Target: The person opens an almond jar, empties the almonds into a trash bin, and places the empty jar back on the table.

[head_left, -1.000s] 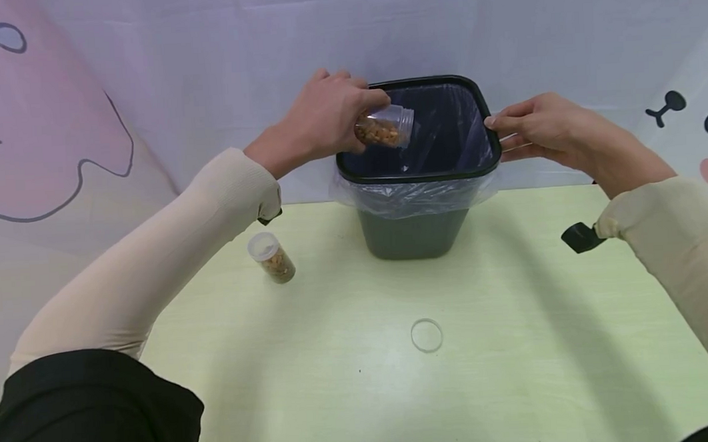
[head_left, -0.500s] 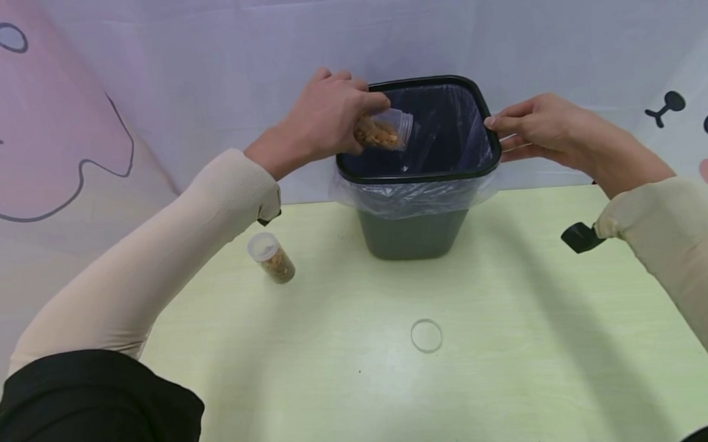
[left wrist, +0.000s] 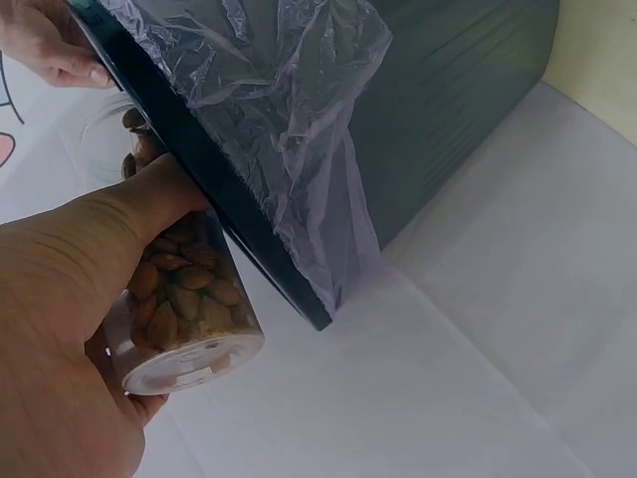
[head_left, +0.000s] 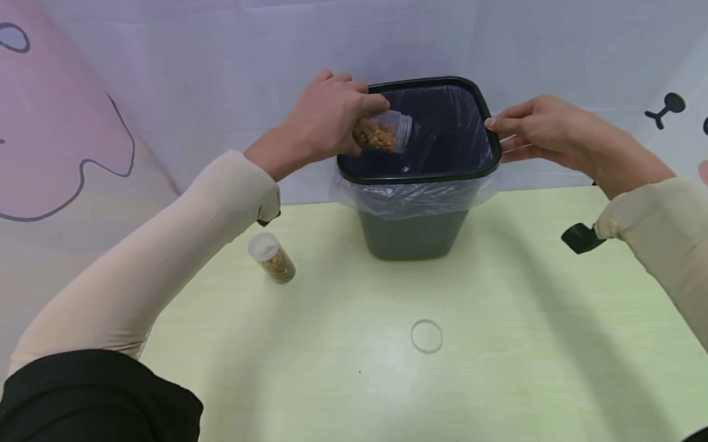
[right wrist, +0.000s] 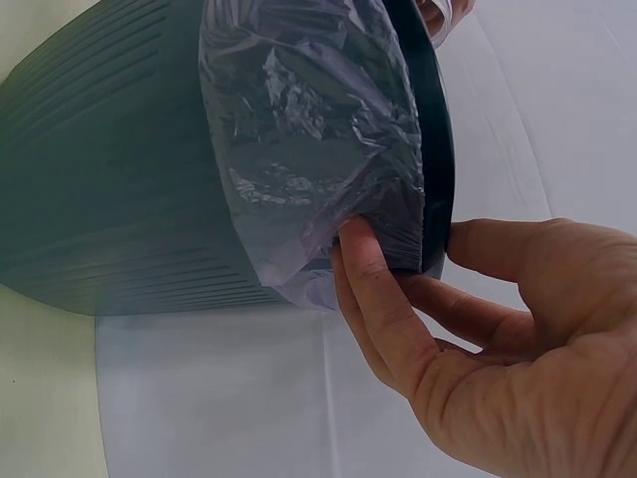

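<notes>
In the head view, a pale yellow-green tabletop (head_left: pixel 316 410) spreads across the lower middle, its straight back edge meeting a creased white cloth (head_left: pixel 214 75). At upper centre, the left hand (head_left: pixel 333 115) grips a clear jar (head_left: pixel 390 125) of brown nuts (head_left: pixel 375 136), tilted sideways, mouth over the opening of a dark bin (head_left: pixel 415 236). Open space lies between that mouth and the black rim (head_left: pixel 418 178) at right, which the right hand (head_left: pixel 544 129) pinches. Left of centre stands a lidded jar (head_left: pixel 274 260); a thin ring (head_left: pixel 427 351) lies below the bin.

Left wrist view: at lower left, fingers curl round smooth plastic; a crinkled translucent liner (left wrist: pixel 318 129) folds over the rim.

Right wrist view: fingers at centre right clasp the rim, some against the glossy liner; the bin's finely grooved wall fills the upper left.
</notes>
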A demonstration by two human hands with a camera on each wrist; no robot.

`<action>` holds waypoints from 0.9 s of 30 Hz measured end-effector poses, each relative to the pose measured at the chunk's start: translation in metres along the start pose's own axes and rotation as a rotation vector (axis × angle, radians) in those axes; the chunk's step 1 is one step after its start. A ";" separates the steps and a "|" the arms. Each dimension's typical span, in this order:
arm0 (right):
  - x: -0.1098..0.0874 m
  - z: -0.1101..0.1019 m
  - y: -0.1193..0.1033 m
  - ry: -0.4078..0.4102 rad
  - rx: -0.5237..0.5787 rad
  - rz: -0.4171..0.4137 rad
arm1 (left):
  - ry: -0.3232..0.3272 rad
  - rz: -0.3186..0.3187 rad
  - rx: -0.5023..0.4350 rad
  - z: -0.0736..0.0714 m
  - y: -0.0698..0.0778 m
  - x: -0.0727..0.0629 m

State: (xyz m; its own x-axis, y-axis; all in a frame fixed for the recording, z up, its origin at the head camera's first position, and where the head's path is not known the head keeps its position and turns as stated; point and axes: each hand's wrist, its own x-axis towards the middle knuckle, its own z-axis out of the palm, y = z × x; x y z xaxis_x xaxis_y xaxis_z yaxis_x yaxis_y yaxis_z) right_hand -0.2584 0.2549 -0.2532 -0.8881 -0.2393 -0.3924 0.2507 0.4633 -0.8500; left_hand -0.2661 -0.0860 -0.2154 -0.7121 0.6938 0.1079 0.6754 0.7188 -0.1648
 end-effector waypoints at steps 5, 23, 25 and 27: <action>0.000 0.000 0.000 0.001 0.017 -0.003 | -0.004 0.008 0.013 -0.001 0.001 0.000; 0.001 -0.002 -0.001 0.002 -0.015 0.002 | 0.012 0.036 0.042 0.000 0.001 0.000; 0.001 -0.001 -0.001 0.002 -0.014 0.001 | 0.012 0.037 0.041 0.000 0.001 0.000; 0.001 -0.001 -0.001 0.001 -0.015 0.000 | 0.011 0.036 0.046 0.000 0.001 0.000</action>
State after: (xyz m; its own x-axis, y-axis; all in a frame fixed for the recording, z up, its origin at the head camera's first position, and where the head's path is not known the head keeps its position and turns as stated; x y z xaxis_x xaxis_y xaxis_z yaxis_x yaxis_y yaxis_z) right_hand -0.2599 0.2550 -0.2524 -0.8886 -0.2380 -0.3920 0.2451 0.4760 -0.8446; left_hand -0.2654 -0.0851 -0.2156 -0.6854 0.7195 0.1117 0.6905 0.6910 -0.2140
